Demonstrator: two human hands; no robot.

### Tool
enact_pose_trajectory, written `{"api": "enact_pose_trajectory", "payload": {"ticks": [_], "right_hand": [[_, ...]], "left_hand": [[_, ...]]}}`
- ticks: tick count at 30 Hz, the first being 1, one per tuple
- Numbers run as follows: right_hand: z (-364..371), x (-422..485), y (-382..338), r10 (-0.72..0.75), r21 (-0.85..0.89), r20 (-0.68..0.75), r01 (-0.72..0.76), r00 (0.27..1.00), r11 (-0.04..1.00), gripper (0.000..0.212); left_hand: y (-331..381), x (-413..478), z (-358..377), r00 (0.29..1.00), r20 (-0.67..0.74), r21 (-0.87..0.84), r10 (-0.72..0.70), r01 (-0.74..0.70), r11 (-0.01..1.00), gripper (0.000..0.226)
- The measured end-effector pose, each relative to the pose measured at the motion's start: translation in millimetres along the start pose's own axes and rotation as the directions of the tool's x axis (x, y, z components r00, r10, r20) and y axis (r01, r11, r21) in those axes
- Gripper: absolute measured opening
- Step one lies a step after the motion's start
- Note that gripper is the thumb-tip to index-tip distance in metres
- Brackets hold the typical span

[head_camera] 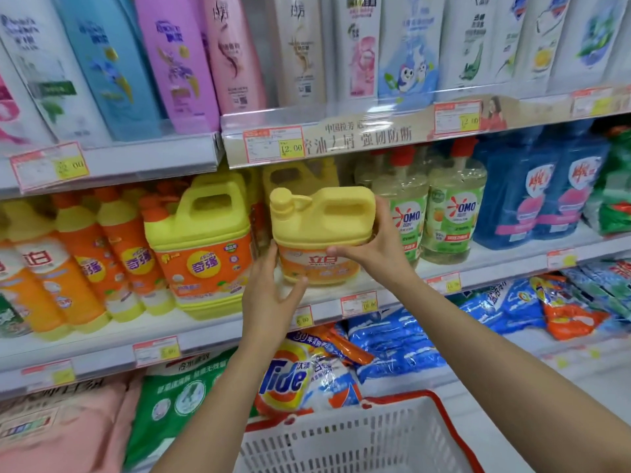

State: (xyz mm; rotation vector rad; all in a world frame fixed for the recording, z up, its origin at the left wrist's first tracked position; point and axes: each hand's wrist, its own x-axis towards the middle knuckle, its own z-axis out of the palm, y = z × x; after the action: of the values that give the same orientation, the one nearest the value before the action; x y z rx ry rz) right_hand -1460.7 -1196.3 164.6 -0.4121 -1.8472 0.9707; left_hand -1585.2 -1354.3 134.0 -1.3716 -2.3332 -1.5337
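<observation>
A small yellow detergent jug (pixel 321 220) with an orange label stands at the front of the middle shelf (pixel 341 291). My right hand (pixel 375 244) grips its right side, fingers behind it and thumb across the label. My left hand (pixel 269 291) rests against the jug's lower left side with straight fingers, its thumb touching the bottom front edge. A white shopping basket (pixel 341 438) with a red rim sits below my arms at the bottom of the view.
A bigger yellow jug (pixel 201 233) and orange bottles stand to the left. Green-labelled clear bottles (pixel 406 216) and blue bottles (pixel 532 192) stand to the right. Shampoo bottles fill the upper shelf. Detergent bags, one a Tide bag (pixel 290 377), lie on the lower shelf.
</observation>
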Motion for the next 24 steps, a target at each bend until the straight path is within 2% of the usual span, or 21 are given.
{"api": "enact_pose_trajectory", "payload": {"ticks": [8, 12, 14, 17, 19, 21, 22, 24], "right_hand": [[9, 33, 18, 0.101, 0.063, 0.106, -0.108, 0.989, 0.992, 0.102], [12, 44, 20, 0.141, 0.129, 0.127, -0.158, 0.982, 0.979, 0.092], [10, 44, 21, 0.146, 0.153, 0.156, -0.170, 0.977, 0.974, 0.084], [-2, 37, 21, 0.111, 0.044, 0.177, -0.121, 0.978, 0.992, 0.068], [-18, 27, 23, 0.038, -0.048, 0.026, -0.037, 0.999, 0.998, 0.053], [-40, 18, 27, -0.044, -0.119, -0.245, 0.015, 0.968, 0.993, 0.042], [-50, 15, 29, -0.052, -0.166, -0.339, -0.005, 0.939, 0.986, 0.044], [-63, 14, 33, 0.031, -0.241, -0.359, -0.124, 0.933, 0.963, 0.065]], "left_hand": [[6, 3, 20, 0.993, -0.107, 0.073, -0.046, 0.054, 0.996, 0.085], [12, -3, 31, 0.999, -0.035, 0.210, 0.020, -0.013, 0.978, 0.088], [17, -7, 37, 0.999, -0.013, 0.301, 0.040, -0.034, 0.953, 0.096], [27, -11, 42, 0.999, 0.012, 0.445, 0.043, -0.044, 0.895, 0.101], [32, -13, 45, 0.996, 0.039, 0.532, 0.084, -0.092, 0.842, 0.094], [39, -14, 51, 0.986, 0.080, 0.572, 0.144, -0.164, 0.804, 0.087], [43, -14, 56, 0.981, 0.109, 0.577, 0.161, -0.194, 0.794, 0.084], [48, -12, 68, 0.975, 0.167, 0.596, 0.150, -0.221, 0.772, 0.083]]}}
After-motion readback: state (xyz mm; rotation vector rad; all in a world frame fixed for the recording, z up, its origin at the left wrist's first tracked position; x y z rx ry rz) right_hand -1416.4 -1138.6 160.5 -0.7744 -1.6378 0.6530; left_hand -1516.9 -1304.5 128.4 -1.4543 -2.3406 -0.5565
